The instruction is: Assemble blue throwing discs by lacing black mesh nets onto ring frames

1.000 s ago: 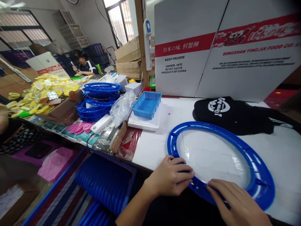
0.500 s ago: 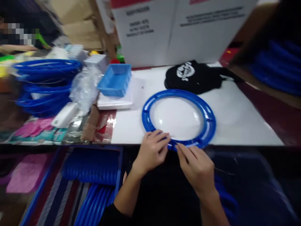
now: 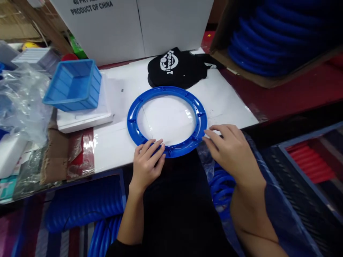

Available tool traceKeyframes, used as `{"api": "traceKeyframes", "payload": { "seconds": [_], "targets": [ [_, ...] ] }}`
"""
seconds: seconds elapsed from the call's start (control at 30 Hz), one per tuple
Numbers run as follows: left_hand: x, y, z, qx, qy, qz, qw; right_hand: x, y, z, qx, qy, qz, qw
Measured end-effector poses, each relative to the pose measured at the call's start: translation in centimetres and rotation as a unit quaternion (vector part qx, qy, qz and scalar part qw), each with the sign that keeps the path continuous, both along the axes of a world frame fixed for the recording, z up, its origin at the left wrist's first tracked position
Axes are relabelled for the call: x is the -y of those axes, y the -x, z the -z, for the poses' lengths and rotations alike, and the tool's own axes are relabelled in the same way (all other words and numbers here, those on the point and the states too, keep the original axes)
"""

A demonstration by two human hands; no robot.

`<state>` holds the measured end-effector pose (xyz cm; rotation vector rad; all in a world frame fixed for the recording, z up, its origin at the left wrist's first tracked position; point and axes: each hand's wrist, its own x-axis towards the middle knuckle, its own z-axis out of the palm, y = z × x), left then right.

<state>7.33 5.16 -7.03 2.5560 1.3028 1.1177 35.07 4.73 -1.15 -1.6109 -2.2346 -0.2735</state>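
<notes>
A blue plastic ring (image 3: 201,117) lies on the white sheet, its hollow ribbed side facing up. My left hand (image 3: 147,162) is at its near left rim, fingertips pressed onto the channel. On the right, my right hand (image 3: 227,150) is beside the rim, thumb and fingers pinched together. A thin, pale strand (image 3: 187,146) runs along the near channel between my hands; its ends are hidden at my fingers, and I cannot tell whether it is wire or thread. Beyond the ring lies a black cloth bag (image 3: 184,69) with white "Throw Ball" print.
A blue bin (image 3: 73,87) rests on a white flat block (image 3: 85,119) at left, beside clear plastic bags (image 3: 24,103). A large white carton (image 3: 171,28) stands behind. An open carton of blue rings (image 3: 262,43) is at right. Blue rings (image 3: 83,205) sit in a crate below the table.
The view has swung right and down. My hands have moved apart, the right one away to the right of the ring, with the strand now stretched along the rim. My left hand stays on the rim.
</notes>
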Motion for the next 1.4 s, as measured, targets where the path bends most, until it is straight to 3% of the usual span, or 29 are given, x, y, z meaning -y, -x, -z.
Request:
{"api": "traceKeyframes", "payload": {
  "seconds": [0.1,0.2,0.3,0.37,0.47,0.53,0.6,0.7,0.8,0.9,1.0,1.2,1.4],
  "targets": [
    [-0.2,0.0,0.3,0.003,-0.014,0.002,1.0,0.4,-3.6,-0.2,-0.019,-0.044,0.081,0.996],
    [-0.2,-0.1,0.5,0.009,-0.027,0.002,1.0,2.1,-8.0,0.9,-0.044,-0.114,0.199,0.972],
    [-0.3,-0.1,0.5,0.007,-0.04,0.004,0.999,4.8,-12.8,3.8,-0.049,-0.137,0.304,0.942],
    [-0.3,-0.2,0.5,0.003,-0.045,0.005,0.999,7.0,-15.1,6.4,-0.091,-0.143,0.337,0.926],
    [-0.3,-0.2,0.5,-0.008,-0.044,0.005,0.999,10.0,-16.1,9.9,-0.24,-0.05,0.305,0.92],
    [-0.3,-0.2,0.5,-0.017,-0.041,0.007,0.999,11.1,-15.2,11.1,-0.312,0.047,0.281,0.906],
    [-0.3,-0.1,0.5,-0.023,-0.04,0.01,0.999,11.2,-13.3,11.1,-0.302,0.078,0.264,0.913],
    [-0.2,0.0,0.6,-0.025,-0.042,0.01,0.999,9.5,-8.4,9.2,-0.182,-0.024,0.261,0.948],
    [-0.2,0.0,0.8,-0.024,-0.044,0.008,0.999,6.7,-1.5,6.4,-0.162,-0.109,0.162,0.967],
    [-0.2,0.1,0.8,-0.028,-0.045,0.009,0.999,4.3,5.3,4.2,-0.216,-0.079,0.011,0.973],
    [-0.1,0.1,0.7,-0.033,-0.042,0.011,0.999,2.8,9.7,3.5,-0.217,-0.034,-0.025,0.975],
    [0.1,0.3,1.0,-0.023,-0.034,0.02,0.999,1.9,11.1,4.1,-0.26,-0.02,0.018,0.965],
    [0.2,0.5,1.5,0.03,-0.061,0.035,0.997,1.8,11.6,3.6,-0.263,0.003,0.044,0.964]
  ]
}}
